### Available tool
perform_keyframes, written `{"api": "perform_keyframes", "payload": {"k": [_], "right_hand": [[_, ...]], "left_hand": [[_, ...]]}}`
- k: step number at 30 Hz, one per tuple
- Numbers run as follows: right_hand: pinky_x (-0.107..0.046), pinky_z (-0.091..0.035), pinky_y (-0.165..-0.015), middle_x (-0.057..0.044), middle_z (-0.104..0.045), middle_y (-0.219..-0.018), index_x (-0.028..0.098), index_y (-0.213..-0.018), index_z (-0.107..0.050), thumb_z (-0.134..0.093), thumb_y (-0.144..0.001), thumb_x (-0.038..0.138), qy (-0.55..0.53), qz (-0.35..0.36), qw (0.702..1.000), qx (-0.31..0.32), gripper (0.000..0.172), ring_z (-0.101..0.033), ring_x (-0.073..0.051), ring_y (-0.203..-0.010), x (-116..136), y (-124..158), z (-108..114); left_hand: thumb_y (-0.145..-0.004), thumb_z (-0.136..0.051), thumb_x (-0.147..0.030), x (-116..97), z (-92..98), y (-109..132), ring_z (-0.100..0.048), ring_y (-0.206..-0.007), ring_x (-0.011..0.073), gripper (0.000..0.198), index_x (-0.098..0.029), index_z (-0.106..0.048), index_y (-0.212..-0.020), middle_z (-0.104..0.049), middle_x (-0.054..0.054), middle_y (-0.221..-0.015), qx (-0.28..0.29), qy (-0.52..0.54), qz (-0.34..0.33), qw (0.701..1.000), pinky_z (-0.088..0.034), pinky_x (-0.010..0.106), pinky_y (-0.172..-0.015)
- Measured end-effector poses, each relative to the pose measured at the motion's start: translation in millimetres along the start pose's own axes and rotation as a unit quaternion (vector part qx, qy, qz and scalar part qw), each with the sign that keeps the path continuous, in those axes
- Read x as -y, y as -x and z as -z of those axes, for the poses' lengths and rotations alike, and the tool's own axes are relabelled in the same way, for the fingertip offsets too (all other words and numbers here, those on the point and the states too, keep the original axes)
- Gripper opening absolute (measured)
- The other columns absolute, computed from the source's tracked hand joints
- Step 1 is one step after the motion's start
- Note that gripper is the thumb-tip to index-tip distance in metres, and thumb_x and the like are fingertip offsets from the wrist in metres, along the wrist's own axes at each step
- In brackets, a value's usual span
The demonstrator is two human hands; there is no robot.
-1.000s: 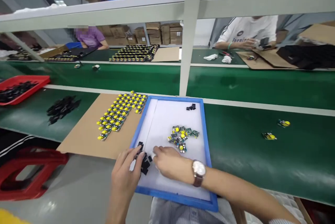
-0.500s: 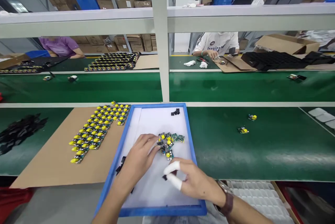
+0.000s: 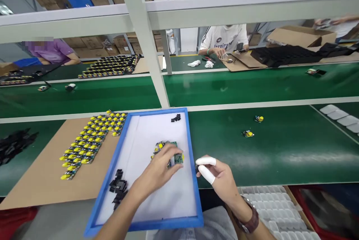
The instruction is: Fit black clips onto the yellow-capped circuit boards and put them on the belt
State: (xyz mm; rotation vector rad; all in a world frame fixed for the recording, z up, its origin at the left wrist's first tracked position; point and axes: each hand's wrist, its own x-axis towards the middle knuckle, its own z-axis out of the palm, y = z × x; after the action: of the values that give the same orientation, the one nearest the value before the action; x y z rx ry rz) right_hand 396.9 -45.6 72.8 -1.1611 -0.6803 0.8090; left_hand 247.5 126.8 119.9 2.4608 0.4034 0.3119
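One head-worn camera is doing all the looking — peering forward and down from over the near side of the blue-rimmed tray, catching the left hand and right hand close below — and reaching past the upright post to co-workers far opposite.

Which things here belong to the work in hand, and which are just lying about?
Seemingly in use:
circuit board, in the left hand
small black piece, in the right hand
blue-rimmed tray
loose black pieces inside it
yellow-topped boards in rows

Probably just lying about:
crumpled white items opposite
open cardboard box
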Motion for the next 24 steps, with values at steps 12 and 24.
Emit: {"api": "perform_keyframes", "payload": {"k": [12, 24], "right_hand": [[-0.033, -0.058, -0.078, -0.004, -0.073, -0.095, 0.026, -0.104, -0.072, -0.063, -0.09, 0.006, 0.056, 0.121, 0.987, 0.086, 0.026, -0.07, -0.02, -0.086, 3.3, 12.1, -39.6], [-0.031, -0.057, -0.076, -0.003, -0.071, -0.094, 0.027, -0.108, -0.071, -0.064, -0.088, 0.002, 0.098, 0.138, 0.982, 0.088, 0.033, -0.07, -0.018, -0.085, -5.3, 19.1, -57.9]], "left_hand": [[-0.096, -0.06, -0.036, -21.7, -35.5, 92.8, -0.067, -0.095, 0.026, 0.04, -0.02, -0.066, -0.132, -0.065, 0.019, -0.13, -0.132, 0.543, 0.174, 0.811, -0.056, 0.042, -0.084], [-0.101, -0.055, -0.036, -9.5, -49.2, 104.0, -0.065, -0.075, 0.0173, 0.025, -0.019, -0.069, -0.113, -0.07, 0.008, -0.088, -0.169, 0.57, 0.208, 0.776, -0.052, 0.032, -0.075]]}}
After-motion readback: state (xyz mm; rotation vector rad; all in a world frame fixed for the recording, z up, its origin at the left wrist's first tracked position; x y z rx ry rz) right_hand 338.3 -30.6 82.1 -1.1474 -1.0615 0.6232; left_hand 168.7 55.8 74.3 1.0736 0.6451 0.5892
